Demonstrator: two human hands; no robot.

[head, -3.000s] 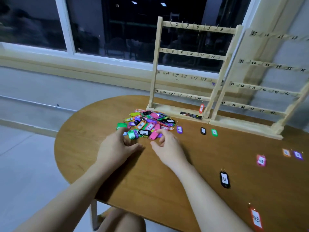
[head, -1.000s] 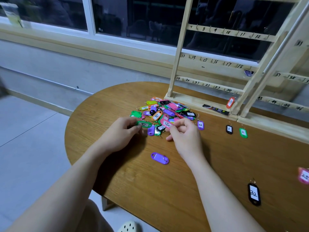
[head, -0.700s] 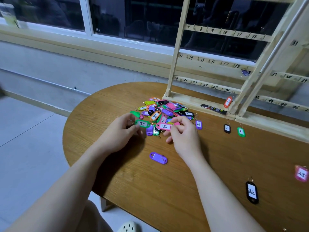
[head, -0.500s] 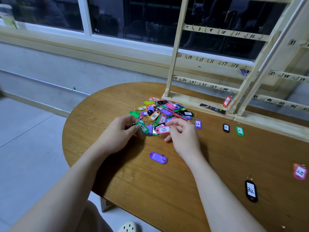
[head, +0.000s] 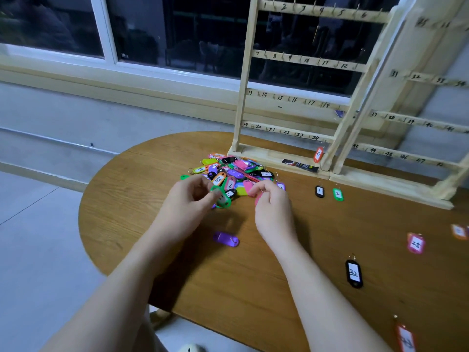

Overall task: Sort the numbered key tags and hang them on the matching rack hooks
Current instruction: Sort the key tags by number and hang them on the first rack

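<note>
While both forearms reach across a rounded wooden table (head: 177,288), the left hand (head: 187,199) pinches a green key tag (head: 221,198) between thumb and curled fingers, lifted just in front of a heap of coloured key tags (head: 236,171). The right hand (head: 271,207) has its fingers curled round a pink key tag (head: 258,198), only partly visible at its fingertips; its number cannot be read. The heap lies near the table's far edge, just before the base of a wooden rack (head: 286,97) whose 4 rails carry small hooks with handwritten numbers running from 1 to 24. A second wooden rack (head: 418,118) stands just beside it on the right, with numbers in the 30s and 40s legible. Between the 2 forearms, nearer the person, a purple tag (head: 226,239) lies alone with its blank side up. To the right of the heap, a black tag marked 1 (head: 319,191) and a green tag marked 2 (head: 337,194) lie side by side. A red tag (head: 318,154) leans at the foot of the first rack, beside a dark flat packet (head: 299,165) on the rack base. Further right lie a black tag marked 32 (head: 353,273), a pink tag marked 25 (head: 415,243), an orange tag (head: 458,231) at the frame edge and another red tag (head: 405,339) at the bottom corner.
</note>
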